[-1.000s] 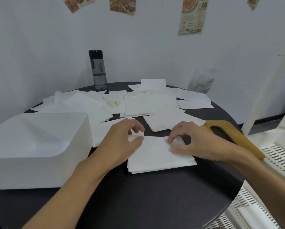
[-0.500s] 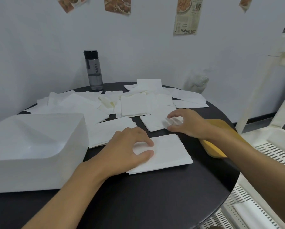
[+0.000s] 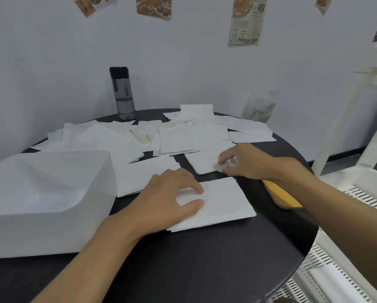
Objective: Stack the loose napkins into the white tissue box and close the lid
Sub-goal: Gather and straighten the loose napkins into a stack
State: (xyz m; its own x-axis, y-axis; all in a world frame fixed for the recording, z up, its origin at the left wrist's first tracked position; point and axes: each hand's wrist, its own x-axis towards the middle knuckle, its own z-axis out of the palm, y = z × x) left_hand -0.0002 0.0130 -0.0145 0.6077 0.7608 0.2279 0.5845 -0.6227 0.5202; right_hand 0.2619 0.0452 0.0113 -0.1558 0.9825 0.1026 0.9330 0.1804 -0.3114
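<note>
You work at a round black table pushed against a pale grey wall hung with food clippings. The white tissue box sits at the table's left edge, its top open. Loose napkins lie scattered across the far half, some overlapping. A dark-capped water bottle stands upright behind them near the wall.

Your left hand rests on a small squared stack in front of you, with fingers arched and the thumb and fingertips pressing the top sheet. Your right hand pinches the rumpled corner of a single napkin just beyond the stack. The wooden lid lies flat under your right forearm near the table's right edge. A white slotted rack stands to the right of the table.
</note>
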